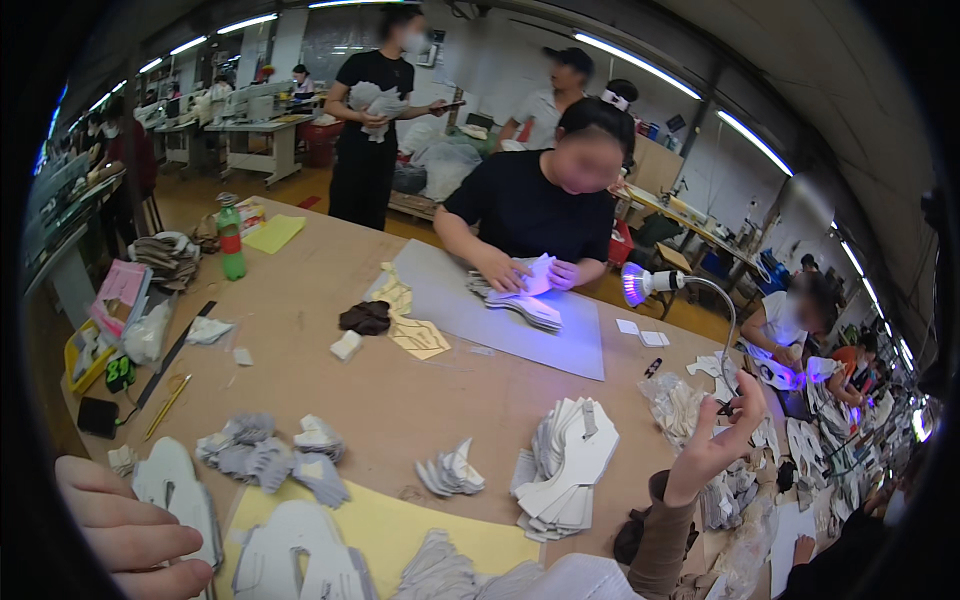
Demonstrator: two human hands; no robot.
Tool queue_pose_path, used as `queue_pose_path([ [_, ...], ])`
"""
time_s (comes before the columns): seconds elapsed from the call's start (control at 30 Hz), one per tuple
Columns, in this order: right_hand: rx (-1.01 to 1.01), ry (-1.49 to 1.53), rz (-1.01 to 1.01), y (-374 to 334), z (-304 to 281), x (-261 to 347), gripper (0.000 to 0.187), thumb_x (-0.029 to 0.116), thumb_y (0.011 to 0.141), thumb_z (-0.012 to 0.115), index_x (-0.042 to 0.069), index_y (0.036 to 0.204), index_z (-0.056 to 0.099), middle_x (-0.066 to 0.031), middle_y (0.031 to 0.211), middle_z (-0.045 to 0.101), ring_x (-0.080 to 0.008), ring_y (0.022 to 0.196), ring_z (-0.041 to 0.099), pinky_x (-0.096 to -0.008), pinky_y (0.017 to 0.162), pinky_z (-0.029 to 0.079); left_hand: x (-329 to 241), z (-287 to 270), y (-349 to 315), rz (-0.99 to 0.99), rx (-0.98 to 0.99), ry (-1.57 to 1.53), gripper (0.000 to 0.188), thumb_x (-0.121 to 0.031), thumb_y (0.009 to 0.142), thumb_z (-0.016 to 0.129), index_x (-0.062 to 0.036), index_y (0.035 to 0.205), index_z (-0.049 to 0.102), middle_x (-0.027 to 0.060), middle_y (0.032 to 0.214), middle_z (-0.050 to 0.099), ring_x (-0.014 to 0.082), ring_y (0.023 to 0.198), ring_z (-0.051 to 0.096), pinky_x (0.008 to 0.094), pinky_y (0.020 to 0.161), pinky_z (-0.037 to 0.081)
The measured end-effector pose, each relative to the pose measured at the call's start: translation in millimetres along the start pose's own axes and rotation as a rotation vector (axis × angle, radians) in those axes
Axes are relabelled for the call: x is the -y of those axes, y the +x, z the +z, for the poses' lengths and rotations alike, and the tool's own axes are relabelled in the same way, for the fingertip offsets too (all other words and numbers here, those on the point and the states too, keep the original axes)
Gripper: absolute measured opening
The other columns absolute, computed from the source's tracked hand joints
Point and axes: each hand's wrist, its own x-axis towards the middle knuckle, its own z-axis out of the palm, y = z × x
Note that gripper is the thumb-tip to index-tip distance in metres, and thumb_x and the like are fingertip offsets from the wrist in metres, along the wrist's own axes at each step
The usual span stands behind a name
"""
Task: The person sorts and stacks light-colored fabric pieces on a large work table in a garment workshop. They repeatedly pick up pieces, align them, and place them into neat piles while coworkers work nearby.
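Observation:
My left hand [140, 535] is large and close at the lower left, its fingers slightly bent with nothing visible in them. Beside its fingertips lies a stack of white shoe-upper pieces [172, 480]; a second stack of U-shaped uppers [300, 545] rests on a yellow sheet [480, 530]. My right hand [722, 435], in a brown sleeve, is raised at the right with fingers apart. It is next to the lamp's bent neck [733, 315]; I cannot tell whether it touches it. Left of that forearm stands a thick pile of white cut pieces [570, 460].
Across the table a person [540, 210] handles white pieces [535, 285] on a grey board [440, 265], under the purple-lit lamp [640, 284]. Grey fabric pieces [265, 455], a pencil [168, 407], a green bottle [231, 240] and a yellow bin [85, 355] stand or lie on the left.

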Motion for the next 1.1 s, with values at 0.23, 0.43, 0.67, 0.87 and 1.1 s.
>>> queue_pose_path([
  [0.23,0.037,0.098,-0.381,30,-81,105,0.035,0.009,0.091,0.063,-0.001,0.122,0.050,-0.0235,0.122,0.053,-0.0355,0.113,0.054,-0.0404,0.091,0.046,-44,-40,-92,-0.121,-0.210,0.233,0.006,-0.016,0.093,0.057,-0.0122,0.097,0.060,0.0032,0.077,0.064,0.0179,0.064,0.059,0.0300,0.054,0.038],
  [0.43,0.134,0.026,-0.388,22,-185,158,0.035,0.003,0.092,0.061,-0.004,0.125,0.051,-0.0265,0.125,0.054,-0.0342,0.112,0.056,-0.0392,0.093,0.046,-53,-56,-180,-0.122,-0.212,0.034,0.010,-0.024,0.095,0.058,-0.0140,0.095,0.061,0.0024,0.076,0.066,0.0150,0.061,0.059,0.0288,0.053,0.038],
  [0.67,0.543,-0.042,0.144,-104,-222,234,0.030,-0.001,0.083,0.063,-0.001,0.113,0.060,-0.0191,0.124,0.057,-0.0289,0.111,0.055,-0.0380,0.091,0.043,-55,25,-224,-0.621,-0.247,-0.650,0.011,-0.007,0.086,0.064,-0.0025,0.094,0.069,0.0087,0.079,0.070,0.0198,0.067,0.065,0.0295,0.063,0.049],
  [0.87,0.775,0.138,0.885,-183,-222,283,0.033,0.002,0.084,0.063,0.002,0.117,0.062,-0.0135,0.122,0.059,-0.0255,0.113,0.055,-0.0359,0.090,0.042,-76,124,-219,-0.870,0.023,-0.879,0.028,-0.009,0.086,0.065,0.0001,0.113,0.064,0.0159,0.118,0.062,0.0312,0.111,0.058,0.0382,0.096,0.045],
  [1.1,0.794,-0.232,0.524,-216,-199,256,0.061,0.021,0.083,0.074,0.006,0.137,0.050,-0.0194,0.132,0.049,-0.0374,0.117,0.052,-0.0415,0.098,0.042,-109,157,-229,-1.041,-0.102,-0.882,0.028,-0.007,0.087,0.064,0.0000,0.115,0.063,0.0157,0.131,0.056,0.0316,0.121,0.054,0.0388,0.103,0.041],
])
